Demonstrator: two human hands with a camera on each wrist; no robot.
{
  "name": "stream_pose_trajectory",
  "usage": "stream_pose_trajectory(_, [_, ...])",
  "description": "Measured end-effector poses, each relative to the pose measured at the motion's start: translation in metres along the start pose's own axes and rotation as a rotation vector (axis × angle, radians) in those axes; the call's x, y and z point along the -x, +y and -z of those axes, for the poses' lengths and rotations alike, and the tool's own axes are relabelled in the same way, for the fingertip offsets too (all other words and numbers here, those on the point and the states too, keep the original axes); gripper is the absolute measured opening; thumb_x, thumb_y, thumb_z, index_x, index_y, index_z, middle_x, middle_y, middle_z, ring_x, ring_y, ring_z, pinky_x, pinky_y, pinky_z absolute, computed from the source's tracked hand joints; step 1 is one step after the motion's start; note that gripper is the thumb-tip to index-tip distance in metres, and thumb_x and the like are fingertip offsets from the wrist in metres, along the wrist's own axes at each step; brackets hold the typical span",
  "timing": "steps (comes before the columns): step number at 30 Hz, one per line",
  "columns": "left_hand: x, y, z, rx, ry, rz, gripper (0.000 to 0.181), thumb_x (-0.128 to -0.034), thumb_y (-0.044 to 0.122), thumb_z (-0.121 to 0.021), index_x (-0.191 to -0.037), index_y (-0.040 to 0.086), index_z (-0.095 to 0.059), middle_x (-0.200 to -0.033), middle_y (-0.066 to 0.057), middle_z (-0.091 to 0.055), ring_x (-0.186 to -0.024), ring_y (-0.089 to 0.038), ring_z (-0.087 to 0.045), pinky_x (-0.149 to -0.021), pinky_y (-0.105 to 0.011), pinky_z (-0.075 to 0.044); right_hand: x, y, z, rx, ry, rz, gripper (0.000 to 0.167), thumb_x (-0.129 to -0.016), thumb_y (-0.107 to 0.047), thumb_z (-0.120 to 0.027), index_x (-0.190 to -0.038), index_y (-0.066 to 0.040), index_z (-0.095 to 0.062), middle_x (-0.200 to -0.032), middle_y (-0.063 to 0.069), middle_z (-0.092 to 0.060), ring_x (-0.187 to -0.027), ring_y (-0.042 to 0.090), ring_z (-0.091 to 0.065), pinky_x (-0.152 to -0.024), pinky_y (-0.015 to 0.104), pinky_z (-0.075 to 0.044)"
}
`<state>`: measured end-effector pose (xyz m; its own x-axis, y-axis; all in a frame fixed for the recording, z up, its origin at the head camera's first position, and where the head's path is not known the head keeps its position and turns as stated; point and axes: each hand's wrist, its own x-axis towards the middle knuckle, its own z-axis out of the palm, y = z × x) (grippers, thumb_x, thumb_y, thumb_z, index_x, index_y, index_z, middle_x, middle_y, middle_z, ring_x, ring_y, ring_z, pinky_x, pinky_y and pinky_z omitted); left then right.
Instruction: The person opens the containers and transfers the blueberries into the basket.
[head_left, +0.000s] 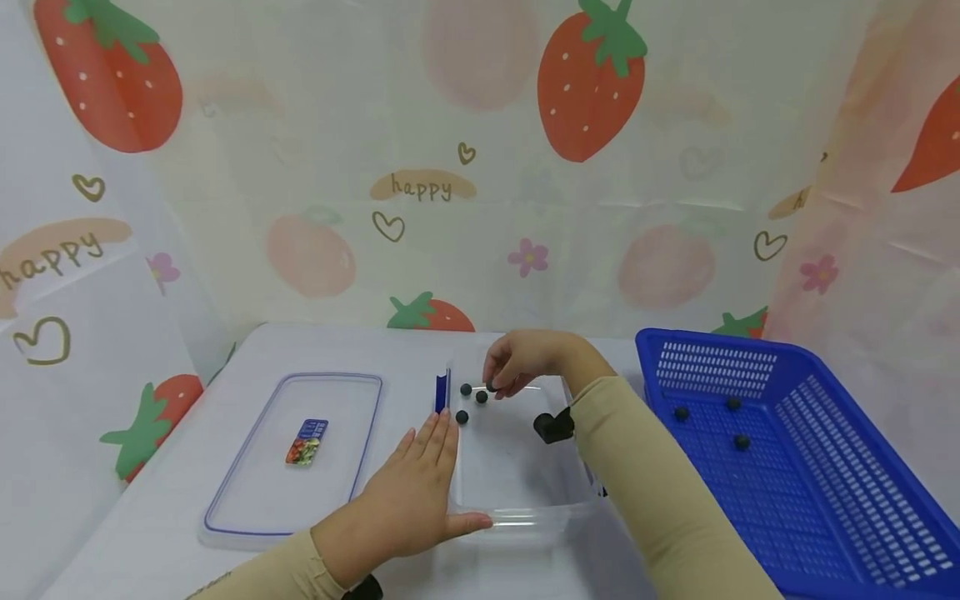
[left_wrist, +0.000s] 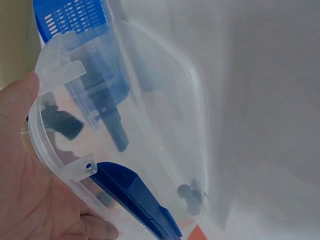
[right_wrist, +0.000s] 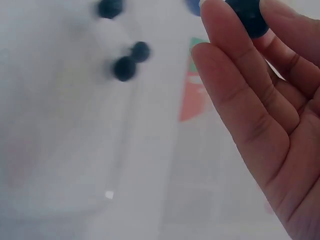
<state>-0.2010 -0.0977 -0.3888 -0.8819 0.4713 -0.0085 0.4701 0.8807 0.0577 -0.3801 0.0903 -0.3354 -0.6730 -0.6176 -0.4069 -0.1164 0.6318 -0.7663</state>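
Observation:
A clear plastic box (head_left: 517, 458) with a blue side clip (left_wrist: 132, 192) stands mid-table. My left hand (head_left: 408, 504) rests along its left side, fingers straight, thumb out at the near rim. Over the box's far part, my right hand (head_left: 528, 358) pinches a small dark ball (right_wrist: 250, 17) between thumb and fingers. Near the far left inside, one dark ball (head_left: 462, 417) lies apart from a second ball (head_left: 482, 397) and a third ball (head_left: 466, 389). Through the clear wall these look blurred in the left wrist view.
To the right stands a blue perforated basket (head_left: 813, 500) with three dark balls, one ball (head_left: 742, 442) nearest me. A clear lid (head_left: 255, 492) with a blue seal and a printed label (head_left: 307, 442) lies left. Behind the table hangs a strawberry-print cloth (head_left: 585, 250).

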Motion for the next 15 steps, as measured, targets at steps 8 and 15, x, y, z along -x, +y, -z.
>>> stream_pose_trajectory(8, [0.0, 0.0, 0.002, 0.001, 0.008, -0.013, 0.11, -0.0742, 0.08, -0.034, -0.143, -0.005, -0.019, -0.15, -0.021, -0.01, -0.138, -0.034, -0.009, -0.107, -0.052, -0.017, 0.043, -0.011, 0.029, 0.037, 0.047, 0.086, 0.009, -0.085, -0.003, -0.062, -0.094, -0.002, -0.062, -0.093, 0.013, -0.062, -0.091, 0.029, -0.064, -0.081, 0.036, -0.051])
stream_pose_trajectory(15, [0.001, 0.001, 0.004, -0.002, 0.009, -0.013, 0.113, -0.0724, 0.084, -0.024, -0.143, -0.005, -0.018, -0.15, -0.021, -0.01, -0.138, -0.033, -0.009, -0.108, -0.05, -0.017, 0.09, 0.004, 0.059, -0.024, 0.12, 0.147, 0.014, -0.084, -0.001, -0.062, -0.098, 0.003, -0.059, -0.094, 0.016, -0.059, -0.09, 0.029, -0.064, -0.083, 0.039, -0.05])
